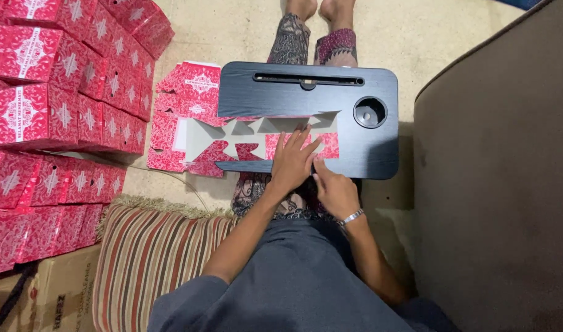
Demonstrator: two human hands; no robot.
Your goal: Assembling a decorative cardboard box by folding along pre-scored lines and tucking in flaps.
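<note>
Left hand (pixel 292 161): flat, fingers spread, pressing down on unfolded red-and-white patterned cardboard box blank (pixel 257 140); no grip, only weight, apparently to keep the sheet from sliding or springing up.

Right hand (pixel 332 192): just beside the left, at the near edge of the blank, fingertips on or under that edge; whether pinching the card or merely touching, cannot tell. Metal bracelet (pixel 351 216) at the wrist.

Box blank: lying plain grey side up across black rectangular lap table (pixel 380 154), zigzag flaps pointing away, left end overhanging the table edge; laid flat, likely for a firm surface under the creases.

Table: set across the outstretched legs, with long slot (pixel 308 79) at the far side and round cup recess (pixel 370 112) at the right, both free of objects.

Stack of further flat red blanks (pixel 183 104): on the floor just left of the table, within easy reach of the left arm.

Assembled red patterned boxes (pixel 60 117): piled in rows well to the left, out of the working area.

Striped cushion (pixel 152 258): near left, beside the hip. Brown cardboard carton (pixel 48 301): bottom left corner. Dark upholstered furniture (pixel 503 184): along the right.
</note>
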